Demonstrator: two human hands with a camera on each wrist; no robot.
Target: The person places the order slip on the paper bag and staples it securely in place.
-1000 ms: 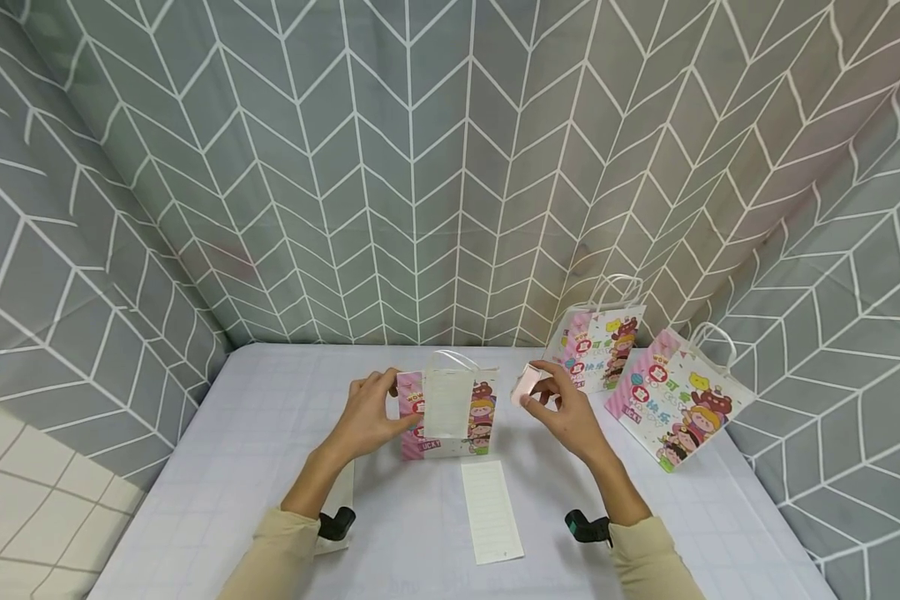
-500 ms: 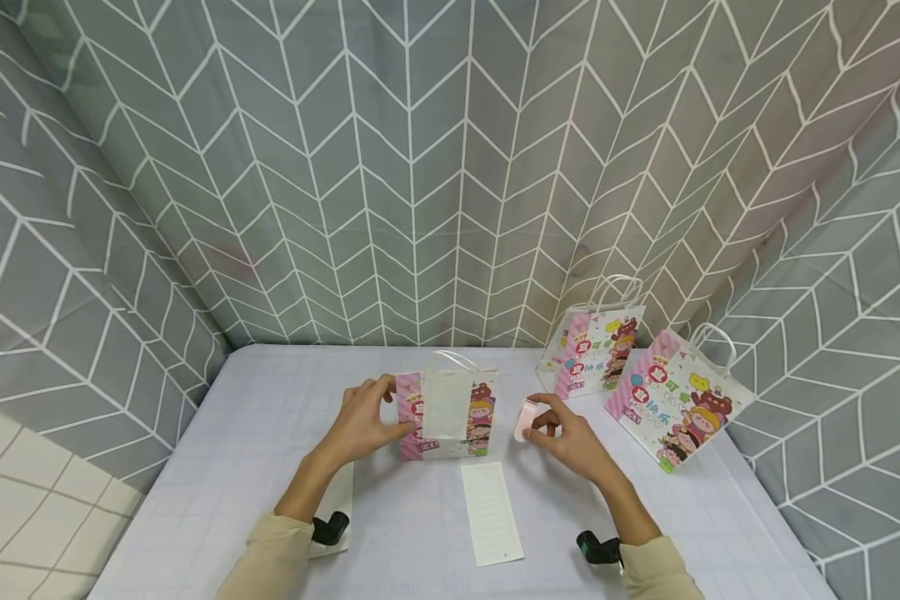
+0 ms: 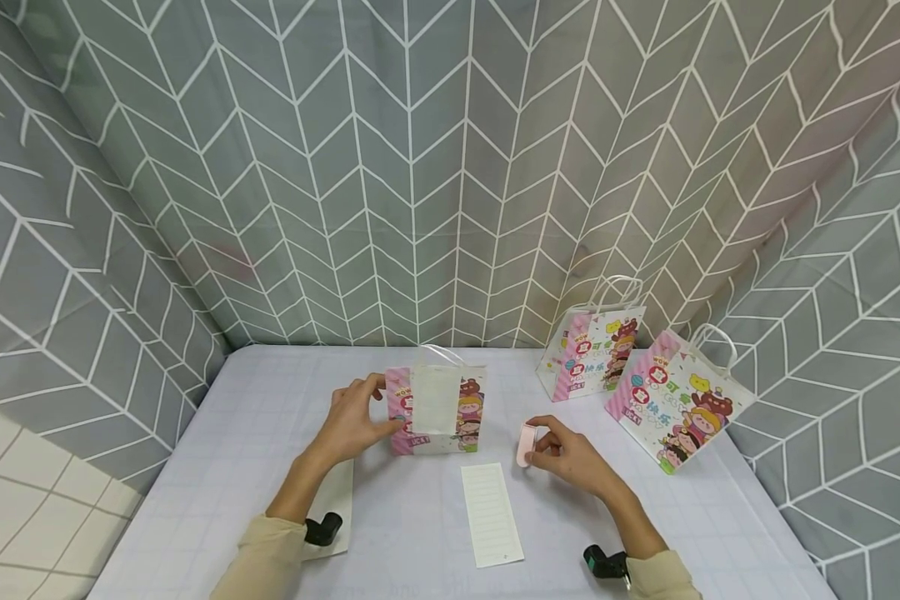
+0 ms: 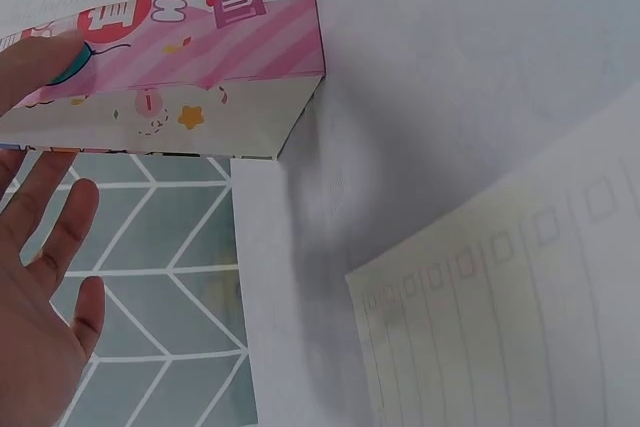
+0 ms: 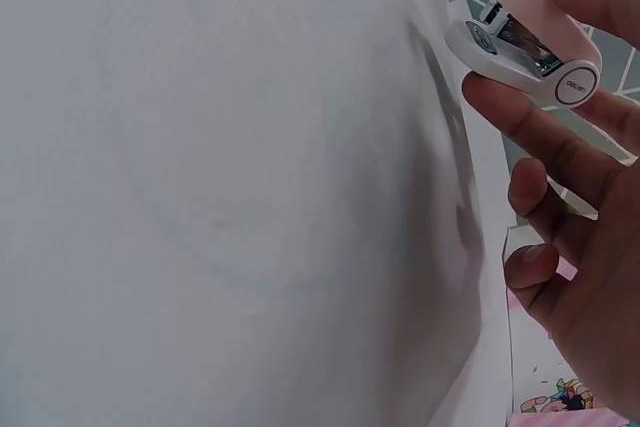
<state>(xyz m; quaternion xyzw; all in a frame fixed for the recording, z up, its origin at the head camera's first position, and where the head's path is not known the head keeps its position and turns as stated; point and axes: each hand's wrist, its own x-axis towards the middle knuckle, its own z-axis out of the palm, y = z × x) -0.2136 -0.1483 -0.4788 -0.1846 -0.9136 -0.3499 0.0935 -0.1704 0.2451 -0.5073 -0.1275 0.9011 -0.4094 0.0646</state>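
Note:
My left hand (image 3: 348, 421) holds the left side of a small printed paper gift bag (image 3: 471, 414), thumb on the front and fingers behind. The bag stands upright, its white handle showing above the top. A lined paper slip (image 3: 435, 400) hangs down its front from the top edge. In the right wrist view, a small pink and white stapler (image 5: 545, 22) is pinched between thumb and fingers of my right hand (image 3: 573, 458), its jaws apart. The stapler is over the table to the right of the bag, apart from it.
Another lined slip (image 3: 492, 515) lies on the white table in front of the bag. More paper (image 3: 333, 512) lies under my left forearm. Two matching gift bags stand at the right, one farther back (image 3: 592, 354) and one nearer (image 3: 678, 400). A patterned curtain (image 3: 435, 167) hangs behind.
My right hand has drawn the stapler down and toward me, away from the level of the bag's top. The left hand has shifted slightly left along with the bag and its slip.

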